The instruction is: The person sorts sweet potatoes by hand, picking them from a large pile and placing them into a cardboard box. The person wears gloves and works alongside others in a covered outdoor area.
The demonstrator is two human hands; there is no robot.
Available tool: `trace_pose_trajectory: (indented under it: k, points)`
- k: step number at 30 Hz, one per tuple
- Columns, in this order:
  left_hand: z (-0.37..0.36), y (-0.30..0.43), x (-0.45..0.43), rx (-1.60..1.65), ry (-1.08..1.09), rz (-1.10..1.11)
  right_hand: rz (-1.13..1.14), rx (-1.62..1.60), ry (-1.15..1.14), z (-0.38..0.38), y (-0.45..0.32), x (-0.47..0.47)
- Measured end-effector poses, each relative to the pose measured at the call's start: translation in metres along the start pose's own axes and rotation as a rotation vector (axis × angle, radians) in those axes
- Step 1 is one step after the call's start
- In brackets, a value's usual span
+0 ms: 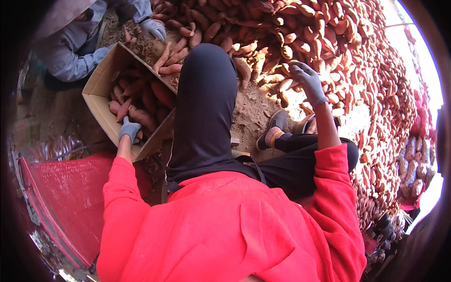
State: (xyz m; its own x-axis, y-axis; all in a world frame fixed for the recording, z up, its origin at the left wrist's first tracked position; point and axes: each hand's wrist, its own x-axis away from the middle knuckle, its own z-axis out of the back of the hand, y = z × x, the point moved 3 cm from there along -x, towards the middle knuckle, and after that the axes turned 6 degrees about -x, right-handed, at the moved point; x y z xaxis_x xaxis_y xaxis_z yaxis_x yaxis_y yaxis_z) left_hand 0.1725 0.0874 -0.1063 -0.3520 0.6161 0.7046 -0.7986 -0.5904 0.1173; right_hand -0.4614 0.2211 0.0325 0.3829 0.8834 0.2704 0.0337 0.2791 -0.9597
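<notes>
My left hand (129, 130), in a grey glove, reaches over the near wall of an open cardboard box (100, 109). Inside lie several reddish sweet potatoes (142, 118). One fingertip meets the lower end of a small sweet potato (124, 110); whether the hand grips anything is hidden. On the other side, my right hand (307, 81), also gloved in grey, is at the near edge of a large heap of sweet potatoes (356, 88). Its fingers are bent, close to some of the roots. What lies beneath them cannot be made out.
A co-worker's gloved hand (153, 30) rests beyond the box, near loose sweet potatoes (172, 58) on bare soil (252, 109). My raised knee (208, 81) stands between box and heap. A container (306, 124) sits by my foot. Red mesh (67, 197) lies left; filled bags (415, 158) stand far right.
</notes>
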Motion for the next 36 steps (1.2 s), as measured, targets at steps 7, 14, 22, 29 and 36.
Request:
trace_pose_trajectory:
  k: [7,14,22,29,36]
  points:
    - [-0.030,-0.034,-0.020,-0.582,0.118,-0.280,-0.040,0.146,0.167,0.027,0.033,0.004]
    - [0.048,0.105,0.106,-0.406,0.137,-0.620,-0.420,0.502,-0.059,0.034,0.127,0.007]
    - [0.037,0.385,0.252,0.703,0.113,-1.312,-0.408,0.615,-0.224,-0.027,0.206,-0.006]
    - [-0.062,0.490,0.219,1.115,-0.547,-1.131,-0.363,0.428,-0.089,-0.053,0.199,-0.028]
    - [-0.045,0.498,0.154,1.340,-0.696,-0.803,-0.105,0.362,0.188,-0.130,0.167,-0.133]
